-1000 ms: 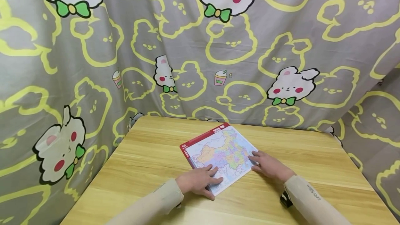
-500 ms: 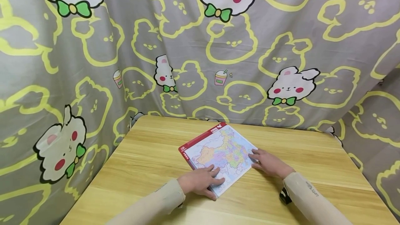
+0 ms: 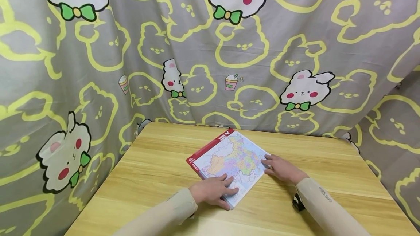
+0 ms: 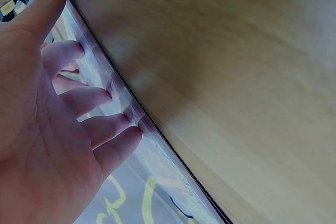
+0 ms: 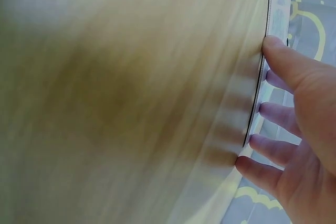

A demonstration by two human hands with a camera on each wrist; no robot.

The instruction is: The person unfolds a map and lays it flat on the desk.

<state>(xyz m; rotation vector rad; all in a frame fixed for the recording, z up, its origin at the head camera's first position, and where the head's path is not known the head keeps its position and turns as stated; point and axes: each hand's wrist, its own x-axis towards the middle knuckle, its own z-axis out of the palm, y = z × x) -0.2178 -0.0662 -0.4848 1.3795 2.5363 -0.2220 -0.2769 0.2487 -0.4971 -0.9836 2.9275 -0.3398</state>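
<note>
A thin rectangular map board lies flat and turned at an angle on the table, with a red strip along its far left edge and a coloured map on pale blue. My left hand rests on its near left part, fingers spread over the surface and thumb at the near corner. In the left wrist view, the left fingertips lie on the glossy face close to its dark edge. My right hand touches the board's right edge with its fingertips. The right wrist view has that thumb and fingers lined up along the edge.
The wooden table spreads out around the board. A grey curtain with yellow outlines and white rabbits hangs behind and at both sides. A black and white band shows under the right sleeve.
The map board has turned slightly counterclockwise, its far corner shifting left and its near corner right. My left hand has moved a little to the right with it; the right hand stays nearly in place.
</note>
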